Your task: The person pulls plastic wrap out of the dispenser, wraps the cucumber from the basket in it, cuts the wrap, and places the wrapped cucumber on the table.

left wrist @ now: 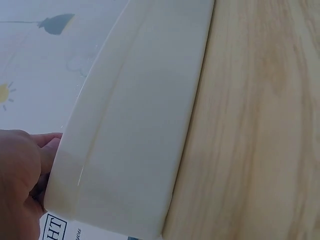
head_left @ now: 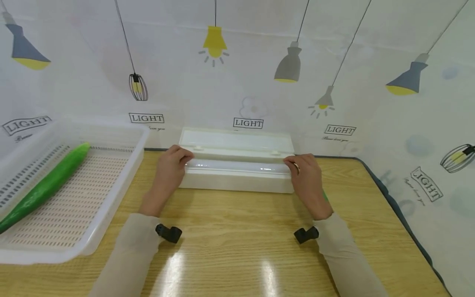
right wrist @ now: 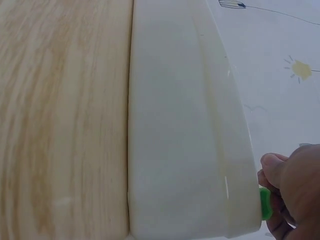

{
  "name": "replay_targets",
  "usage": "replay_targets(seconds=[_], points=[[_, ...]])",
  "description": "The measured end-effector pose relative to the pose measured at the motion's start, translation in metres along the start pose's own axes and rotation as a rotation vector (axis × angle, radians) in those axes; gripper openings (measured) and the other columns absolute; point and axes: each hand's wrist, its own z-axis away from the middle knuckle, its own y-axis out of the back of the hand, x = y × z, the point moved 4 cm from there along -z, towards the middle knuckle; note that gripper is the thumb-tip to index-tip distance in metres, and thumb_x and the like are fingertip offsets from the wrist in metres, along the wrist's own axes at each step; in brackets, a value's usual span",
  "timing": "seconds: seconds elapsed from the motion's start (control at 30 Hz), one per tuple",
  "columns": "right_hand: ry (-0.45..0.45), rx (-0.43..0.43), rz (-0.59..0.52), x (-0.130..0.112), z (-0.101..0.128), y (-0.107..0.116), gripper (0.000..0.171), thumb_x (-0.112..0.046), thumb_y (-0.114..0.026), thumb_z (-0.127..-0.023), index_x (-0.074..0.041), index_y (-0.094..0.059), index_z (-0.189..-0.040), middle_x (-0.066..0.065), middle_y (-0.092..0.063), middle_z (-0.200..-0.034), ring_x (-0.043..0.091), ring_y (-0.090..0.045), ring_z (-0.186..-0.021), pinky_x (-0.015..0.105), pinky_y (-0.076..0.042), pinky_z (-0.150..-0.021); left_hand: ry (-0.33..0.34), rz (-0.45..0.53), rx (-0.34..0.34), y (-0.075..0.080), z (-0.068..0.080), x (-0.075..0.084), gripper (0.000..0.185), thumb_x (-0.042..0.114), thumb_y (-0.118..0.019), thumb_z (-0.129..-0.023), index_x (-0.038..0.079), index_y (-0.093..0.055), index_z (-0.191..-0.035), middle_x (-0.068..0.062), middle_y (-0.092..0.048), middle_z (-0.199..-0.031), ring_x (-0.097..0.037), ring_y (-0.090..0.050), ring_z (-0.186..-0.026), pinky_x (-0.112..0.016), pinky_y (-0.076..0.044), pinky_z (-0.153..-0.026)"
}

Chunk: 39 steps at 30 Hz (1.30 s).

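A long white plastic box (head_left: 237, 178) lies across the back of the wooden table (head_left: 237, 243), its lid (head_left: 237, 139) tipped open toward the wall. A glossy clear roll (head_left: 237, 166) shows inside it. My left hand (head_left: 182, 156) grips the box's left end, fingers curled over the top edge. My right hand (head_left: 294, 163) grips the right end the same way. The left wrist view shows the box's side (left wrist: 135, 135) with my left hand (left wrist: 22, 172) at its end. In the right wrist view my right hand (right wrist: 292, 192) holds the box (right wrist: 185, 150) beside a small green piece (right wrist: 265, 203).
A white perforated tray (head_left: 111, 198) stands at the left with a long green cucumber (head_left: 48, 183) lying in it. A cloth printed with lamps hangs close behind the box. The table's right edge (head_left: 393, 206) runs diagonally at the right.
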Motion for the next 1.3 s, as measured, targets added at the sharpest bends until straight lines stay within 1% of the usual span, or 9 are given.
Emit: replay_targets(seconds=[0.1,0.27,0.43,0.57,0.67,0.83,1.1,1.3], points=[[0.005,0.012,-0.004,0.001,-0.002,0.000,0.006,-0.003,-0.069,-0.087,0.000,-0.072,-0.090,0.014,-0.065,-0.082,0.030,-0.055,-0.080,0.039,-0.045,-0.069,-0.012,0.010,0.052,0.000,-0.001,0.001,0.007,-0.006,-0.063,-0.088,-0.005,-0.070,-0.088,-0.016,-0.058,-0.085,-0.031,-0.060,-0.076,-0.040,-0.052,-0.067],[0.006,0.035,-0.013,0.000,-0.005,0.001,0.005,-0.002,-0.069,-0.086,0.001,-0.072,-0.089,0.014,-0.066,-0.082,0.031,-0.055,-0.081,0.041,-0.046,-0.070,-0.006,0.025,0.124,-0.001,-0.002,0.001,0.005,-0.006,-0.065,-0.087,-0.005,-0.069,-0.085,-0.015,-0.058,-0.082,-0.032,-0.060,-0.075,-0.040,-0.051,-0.067],[0.001,0.050,-0.026,-0.003,-0.008,0.007,0.005,-0.001,-0.070,-0.085,0.001,-0.072,-0.089,0.014,-0.066,-0.082,0.030,-0.054,-0.082,0.040,-0.045,-0.070,0.011,0.024,0.151,0.001,-0.004,0.003,0.004,-0.004,-0.065,-0.087,-0.005,-0.069,-0.085,-0.015,-0.058,-0.083,-0.031,-0.060,-0.077,-0.039,-0.051,-0.069],[0.011,0.064,-0.031,-0.006,-0.011,0.011,0.005,-0.002,-0.070,-0.085,0.001,-0.072,-0.088,0.014,-0.066,-0.082,0.030,-0.054,-0.082,0.039,-0.045,-0.069,0.004,0.017,0.165,0.005,-0.004,0.006,0.005,-0.003,-0.065,-0.088,-0.006,-0.069,-0.085,-0.015,-0.058,-0.083,-0.029,-0.060,-0.076,-0.037,-0.051,-0.067],[0.019,0.087,-0.034,-0.007,-0.012,0.014,0.005,-0.001,-0.070,-0.085,0.001,-0.072,-0.088,0.014,-0.067,-0.082,0.030,-0.054,-0.082,0.038,-0.044,-0.069,-0.003,0.015,0.167,0.008,-0.005,0.010,0.007,-0.001,-0.065,-0.089,-0.005,-0.069,-0.085,-0.015,-0.058,-0.083,-0.029,-0.060,-0.074,-0.037,-0.051,-0.065],[0.028,0.134,-0.052,-0.008,-0.013,0.020,0.005,-0.002,-0.069,-0.086,0.000,-0.073,-0.089,0.012,-0.067,-0.081,0.029,-0.055,-0.082,0.038,-0.043,-0.070,0.008,0.018,0.170,0.011,-0.006,0.013,0.007,0.000,-0.064,-0.089,-0.005,-0.069,-0.086,-0.015,-0.058,-0.083,-0.029,-0.060,-0.075,-0.038,-0.051,-0.066],[0.043,0.176,-0.055,-0.014,-0.017,0.031,0.005,-0.003,-0.070,-0.086,0.000,-0.074,-0.088,0.012,-0.067,-0.079,0.030,-0.055,-0.080,0.037,-0.043,-0.070,-0.046,0.030,0.265,0.021,-0.010,0.023,0.004,-0.005,-0.066,-0.086,-0.004,-0.068,-0.082,-0.015,-0.059,-0.081,-0.029,-0.060,-0.073,-0.036,-0.051,-0.065],[0.042,0.190,-0.041,-0.016,-0.019,0.037,0.006,-0.003,-0.070,-0.085,0.000,-0.074,-0.089,0.012,-0.067,-0.079,0.028,-0.056,-0.079,0.035,-0.042,-0.068,-0.052,0.054,0.292,0.027,-0.012,0.027,0.005,-0.004,-0.067,-0.086,-0.004,-0.068,-0.082,-0.015,-0.060,-0.081,-0.027,-0.059,-0.071,-0.032,-0.049,-0.062]])
